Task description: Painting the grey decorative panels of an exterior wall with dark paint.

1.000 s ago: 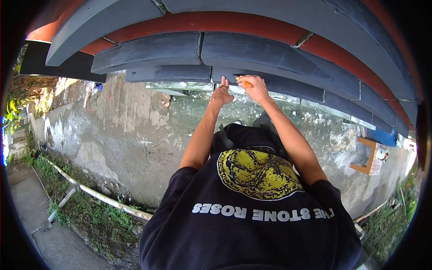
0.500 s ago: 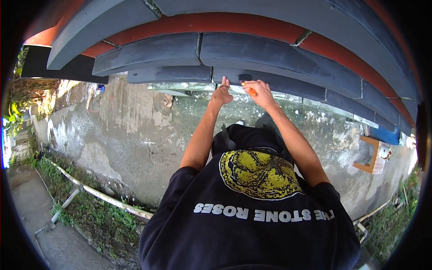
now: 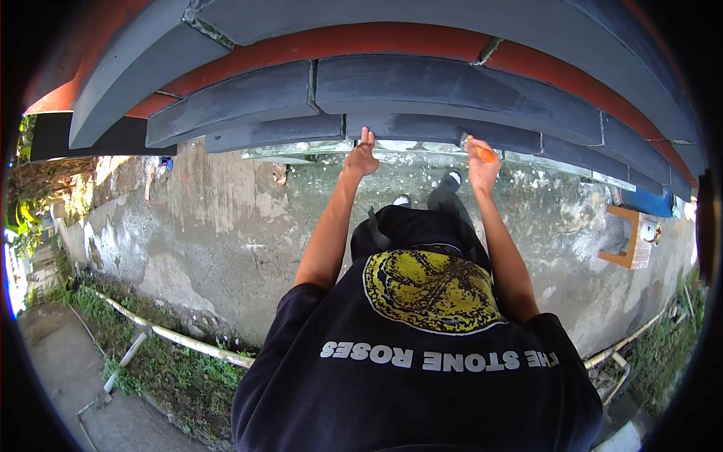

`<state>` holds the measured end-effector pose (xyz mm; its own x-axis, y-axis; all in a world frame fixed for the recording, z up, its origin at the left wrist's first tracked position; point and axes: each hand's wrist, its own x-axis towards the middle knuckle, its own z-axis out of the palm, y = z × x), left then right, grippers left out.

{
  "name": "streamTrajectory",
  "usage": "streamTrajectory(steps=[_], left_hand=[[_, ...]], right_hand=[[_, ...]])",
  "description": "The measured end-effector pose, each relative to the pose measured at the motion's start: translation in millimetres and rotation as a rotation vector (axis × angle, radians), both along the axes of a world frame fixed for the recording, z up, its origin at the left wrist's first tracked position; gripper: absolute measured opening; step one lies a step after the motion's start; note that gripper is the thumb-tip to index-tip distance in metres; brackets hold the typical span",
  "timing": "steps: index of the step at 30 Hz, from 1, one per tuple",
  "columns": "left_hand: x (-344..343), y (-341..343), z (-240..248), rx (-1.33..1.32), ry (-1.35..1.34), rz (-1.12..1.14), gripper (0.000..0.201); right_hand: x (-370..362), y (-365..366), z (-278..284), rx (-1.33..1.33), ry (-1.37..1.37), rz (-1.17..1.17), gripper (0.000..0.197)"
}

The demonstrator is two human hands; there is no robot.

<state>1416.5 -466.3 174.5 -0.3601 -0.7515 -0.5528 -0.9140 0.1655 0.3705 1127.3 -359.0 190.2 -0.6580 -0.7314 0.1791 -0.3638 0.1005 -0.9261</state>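
While my open left hand touches the smooth grey slab, my right hand — closed — grips an orange-handled brush at its lower edge.

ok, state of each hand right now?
Left hand: open, fingers extended at the dark grey slab, nothing seen in it.
Right hand: closed around an orange-handled paintbrush.

Bright daylight, left-edge glare, fisheye-bent edges
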Motion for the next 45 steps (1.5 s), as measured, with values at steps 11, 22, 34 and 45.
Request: streamTrajectory(steps=[11, 22, 34, 45], left_hand=[[-6, -2, 3, -0.006, -0.048, -0.033, 0.082], [9, 2, -11, -0.044, -0.031, 0.009, 0.082], [0, 0, -11, -0.062, 0.022, 0.010, 0.084], [-7, 6, -14, -0.072, -0.057, 0.072, 0.086]], right_hand=[[37, -9, 38, 0.209, 0.404, 0.142, 0.020], [-100, 11, 15, 0.251, -0.187, -0.036, 0.017], [-125, 19, 36, 0.186, -0.285, 0.030, 0.023], [-221, 42, 34, 0.150, -0.262, -0.115, 0.024]])
